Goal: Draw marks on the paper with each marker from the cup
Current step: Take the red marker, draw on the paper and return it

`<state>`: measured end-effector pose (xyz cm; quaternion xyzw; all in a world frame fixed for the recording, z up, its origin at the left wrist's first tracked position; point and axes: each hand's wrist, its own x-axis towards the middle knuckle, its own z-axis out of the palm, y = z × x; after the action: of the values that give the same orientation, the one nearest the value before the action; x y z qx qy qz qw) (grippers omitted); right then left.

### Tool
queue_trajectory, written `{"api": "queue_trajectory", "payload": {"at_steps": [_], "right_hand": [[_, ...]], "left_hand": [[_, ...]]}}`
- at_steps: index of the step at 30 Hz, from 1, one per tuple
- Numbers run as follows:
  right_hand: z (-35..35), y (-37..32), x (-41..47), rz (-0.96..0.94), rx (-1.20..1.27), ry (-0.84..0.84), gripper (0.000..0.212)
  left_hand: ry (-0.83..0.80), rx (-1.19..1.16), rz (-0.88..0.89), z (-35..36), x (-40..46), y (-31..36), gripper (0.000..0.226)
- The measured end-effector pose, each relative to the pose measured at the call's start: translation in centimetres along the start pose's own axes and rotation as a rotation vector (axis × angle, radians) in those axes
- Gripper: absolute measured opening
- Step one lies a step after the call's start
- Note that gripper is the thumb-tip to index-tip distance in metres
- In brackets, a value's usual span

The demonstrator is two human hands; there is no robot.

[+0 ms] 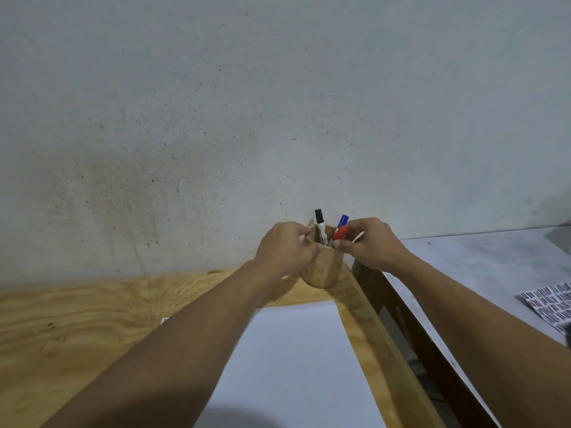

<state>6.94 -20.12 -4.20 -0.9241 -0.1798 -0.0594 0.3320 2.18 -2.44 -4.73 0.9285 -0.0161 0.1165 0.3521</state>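
In the middle of the frame, my left hand (285, 247) wraps the wooden cup (323, 268) to steady it while my right hand (369, 242) fingers pinch the red marker (340, 233).

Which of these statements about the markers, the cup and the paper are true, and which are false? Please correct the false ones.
1. The left hand holds the wooden cup by its side. True.
2. The right hand grips the black-capped marker. False: its fingers are on the red-capped marker; the black-capped one stands untouched in the cup.
3. The white paper already has marks drawn on it. False: the visible part of the sheet is blank.
4. A blue-capped marker stands behind the red-capped one. True.
5. The cup stands on the grey floor. False: it is on the plywood table, near the wall.
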Motion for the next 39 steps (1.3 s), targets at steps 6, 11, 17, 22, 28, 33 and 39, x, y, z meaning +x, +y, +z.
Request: {"api": "queue_trajectory", "payload": {"at_steps": [6,11,17,22,28,33,39], "right_hand": [[-0.5,-1.1,0.2,-0.012,0.133,0.173,0.014],[-2.2,-3.2,0.6,-0.059,0.366,0.277,0.015],[-3.2,-5.8,-0.6,-0.168,0.341,0.224,0.014],[-1.9,-6.3,-2.2,-0.18,0.239,0.09,0.018],[-0.1,-7.3,-4.0,-0.164,0.189,-0.045,0.02],[1.4,-8.2,-5.3,-0.227,0.122,-0.125,0.022],[5.3,-7.6,-5.3,-0.39,-0.211,0.09,0.033]], "left_hand": [[-0.001,-0.024,-0.024,0.2,0.0,0.0,0.035],[-0.068,-0.048,-0.027,-0.7,0.1,0.2,0.046],[0.11,-0.467,-0.106,-4.6,0.2,0.5,0.035],[0.047,-0.741,-0.089,-6.9,-1.7,0.3,0.028],[-0.02,-0.669,-0.01,-6.7,-4.5,-1.2,0.019],[-0.024,-0.569,0.0,-6.9,-6.0,-2.9,0.011],[0.029,-0.598,-0.109,-7.2,-7.3,-4.2,0.009]]}}
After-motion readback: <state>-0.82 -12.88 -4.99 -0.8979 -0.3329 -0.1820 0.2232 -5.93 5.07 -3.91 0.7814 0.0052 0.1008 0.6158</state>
